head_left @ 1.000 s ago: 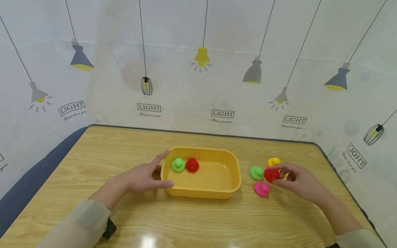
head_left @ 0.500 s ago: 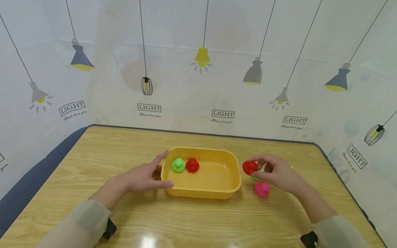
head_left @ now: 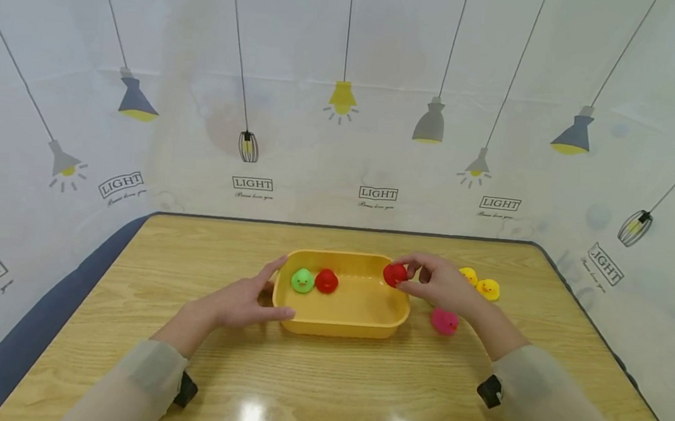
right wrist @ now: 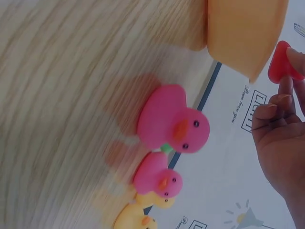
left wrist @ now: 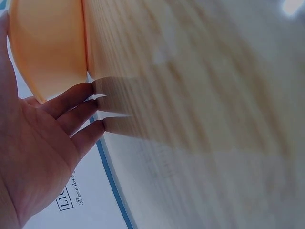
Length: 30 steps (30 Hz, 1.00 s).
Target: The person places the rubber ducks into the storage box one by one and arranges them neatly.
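In the head view my left hand (head_left: 246,300) spans the left end of a yellow plastic tub (head_left: 338,329), thumb along the front rim and index finger at the back corner. The left wrist view shows its other fingers (left wrist: 78,105) extended with tips at the tabletop. My right hand (head_left: 440,287) pinches a red rubber duck (head_left: 394,274) between thumb and fingertips, over the tub's right end. Inside the tub, on the left, sit a green duck (head_left: 303,280) and another red duck (head_left: 326,280).
Right of the tub are a pink duck (head_left: 445,321) and two yellow ducks (head_left: 488,289). The right wrist view shows a second pink duck (right wrist: 155,175) and a sliver of a green duck (right wrist: 166,148). A printed curtain (head_left: 342,157) hangs behind the wooden table (head_left: 327,386).
My right hand has lifted the red duck from the group on the right and carried it left to above the tub. The left hand and tub stay put.
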Each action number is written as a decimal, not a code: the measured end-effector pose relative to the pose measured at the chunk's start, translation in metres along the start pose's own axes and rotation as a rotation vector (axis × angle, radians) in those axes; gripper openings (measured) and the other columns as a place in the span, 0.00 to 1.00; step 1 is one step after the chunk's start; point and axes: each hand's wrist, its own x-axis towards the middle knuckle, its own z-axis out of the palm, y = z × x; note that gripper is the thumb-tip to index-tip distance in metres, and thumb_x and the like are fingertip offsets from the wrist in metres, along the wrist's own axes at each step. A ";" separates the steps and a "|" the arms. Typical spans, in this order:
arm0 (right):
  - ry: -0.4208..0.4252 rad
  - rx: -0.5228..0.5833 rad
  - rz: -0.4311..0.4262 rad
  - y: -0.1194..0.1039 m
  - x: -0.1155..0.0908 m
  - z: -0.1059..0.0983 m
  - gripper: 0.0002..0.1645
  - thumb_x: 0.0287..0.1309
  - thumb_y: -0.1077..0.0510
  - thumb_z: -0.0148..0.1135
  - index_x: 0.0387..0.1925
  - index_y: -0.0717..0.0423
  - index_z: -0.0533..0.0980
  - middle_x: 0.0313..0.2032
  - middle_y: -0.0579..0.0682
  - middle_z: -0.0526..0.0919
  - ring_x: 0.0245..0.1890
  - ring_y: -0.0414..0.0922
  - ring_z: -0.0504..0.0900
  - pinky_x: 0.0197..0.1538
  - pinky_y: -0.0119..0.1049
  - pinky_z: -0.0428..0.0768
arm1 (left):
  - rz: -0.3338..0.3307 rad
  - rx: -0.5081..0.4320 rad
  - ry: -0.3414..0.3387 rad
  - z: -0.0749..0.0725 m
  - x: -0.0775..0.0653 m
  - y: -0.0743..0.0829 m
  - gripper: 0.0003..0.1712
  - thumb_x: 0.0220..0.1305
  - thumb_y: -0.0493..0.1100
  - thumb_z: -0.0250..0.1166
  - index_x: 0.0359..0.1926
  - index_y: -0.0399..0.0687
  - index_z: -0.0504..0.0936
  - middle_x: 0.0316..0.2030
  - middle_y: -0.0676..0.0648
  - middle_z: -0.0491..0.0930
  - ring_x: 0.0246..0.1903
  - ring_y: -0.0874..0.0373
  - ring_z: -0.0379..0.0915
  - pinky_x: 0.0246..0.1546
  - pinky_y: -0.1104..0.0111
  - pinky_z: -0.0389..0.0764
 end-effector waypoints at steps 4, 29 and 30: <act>-0.013 -0.018 0.006 -0.003 0.011 0.008 0.22 0.68 0.54 0.77 0.61 0.47 0.84 0.43 0.48 0.83 0.37 0.46 0.75 0.39 0.35 0.74 | 0.003 -0.007 0.001 0.000 0.000 0.001 0.69 0.64 0.80 0.68 0.90 0.73 0.34 0.74 0.39 0.77 0.72 0.38 0.75 0.76 0.35 0.68; -0.062 -0.009 -0.027 -0.020 0.053 0.054 0.20 0.67 0.55 0.77 0.59 0.48 0.85 0.44 0.49 0.85 0.41 0.46 0.76 0.47 0.39 0.75 | -0.007 -0.012 -0.002 0.000 -0.001 0.002 0.69 0.64 0.79 0.69 0.90 0.73 0.35 0.74 0.39 0.77 0.70 0.41 0.77 0.76 0.37 0.70; -0.059 -0.010 -0.020 -0.019 0.053 0.056 0.20 0.67 0.55 0.77 0.58 0.47 0.86 0.43 0.48 0.85 0.41 0.46 0.77 0.48 0.39 0.75 | -0.005 -0.012 -0.002 0.000 -0.001 0.002 0.69 0.64 0.79 0.69 0.90 0.73 0.35 0.74 0.39 0.77 0.70 0.41 0.77 0.75 0.37 0.71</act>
